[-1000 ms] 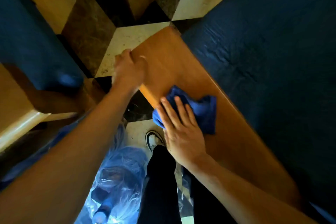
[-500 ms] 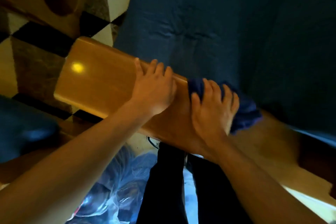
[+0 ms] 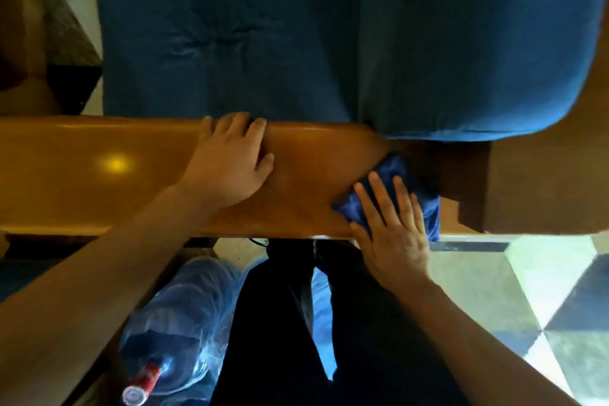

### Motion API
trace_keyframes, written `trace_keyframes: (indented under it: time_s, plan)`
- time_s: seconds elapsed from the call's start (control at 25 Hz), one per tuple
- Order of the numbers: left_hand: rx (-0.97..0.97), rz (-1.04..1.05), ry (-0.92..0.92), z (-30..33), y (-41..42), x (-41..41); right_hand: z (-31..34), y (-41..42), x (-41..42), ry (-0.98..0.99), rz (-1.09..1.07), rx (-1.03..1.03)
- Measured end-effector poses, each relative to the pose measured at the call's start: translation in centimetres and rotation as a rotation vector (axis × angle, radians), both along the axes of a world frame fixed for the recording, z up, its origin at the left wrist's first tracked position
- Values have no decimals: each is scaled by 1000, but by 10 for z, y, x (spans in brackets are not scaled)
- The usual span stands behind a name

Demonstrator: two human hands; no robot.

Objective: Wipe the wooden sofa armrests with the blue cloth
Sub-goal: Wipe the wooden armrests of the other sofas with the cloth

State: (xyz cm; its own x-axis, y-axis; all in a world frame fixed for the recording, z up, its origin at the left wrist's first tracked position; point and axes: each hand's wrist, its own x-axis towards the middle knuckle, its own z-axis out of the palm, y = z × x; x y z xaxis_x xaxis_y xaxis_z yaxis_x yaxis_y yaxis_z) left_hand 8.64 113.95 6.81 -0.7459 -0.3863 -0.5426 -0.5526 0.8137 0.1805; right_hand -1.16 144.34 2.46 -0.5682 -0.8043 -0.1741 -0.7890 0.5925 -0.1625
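Plainly, writing: no brand, label or readable text shows anywhere; the cap and red neck band of the water bottle [image 3: 171, 333] at the near left are too blurred to read.
Wooden armrest [image 3: 99, 175]: a glossy plank running left to right across the middle, a light glare on its left part.
Blue cloth [image 3: 392, 175]: bunched on the right part of the armrest, close to the blue cushion [image 3: 329, 36].
Right hand [image 3: 392, 234]: fingers straight and spread, pressing flat on the cloth, palm over the near edge.
Left hand [image 3: 230, 161]: resting flat on the armrest, fingers relaxed, tips at the far edge beside the cushion.
Edges: cushion borders the far edge; near edge drops to the person's dark trousers [image 3: 296, 323].
Open room: bare wood left of the left hand; tiled floor [image 3: 527, 290] at the near right.
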Motion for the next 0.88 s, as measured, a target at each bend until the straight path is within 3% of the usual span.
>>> trace_keyframes:
  time_s: [0.16,0.32,0.4,0.48,0.6,0.68,0.76,0.88]
  plan:
    - [25,-48,87,3,51,-37,3,10,-2,-68,-81,14]
    - [98,84,209,7,61,-13,0,-20,25,-62,-54,25]
    - [96,349,345,11,61,18,-1,-49,43,-31,169,14]
    - [-23,790,412,11,61,59,-5,-88,64,-12,422,-32]
    - [-194,1488,318,11,64,127,-13,-151,96,50,794,-103]
    - [-196,1782,274,8,63,169,-16,-190,120,97,960,-157]
    - [-39,2011,377,-1,55,199,-17,-227,148,94,1090,-168]
    - [372,2224,828,-11,10,204,-17,-280,174,30,1132,-159]
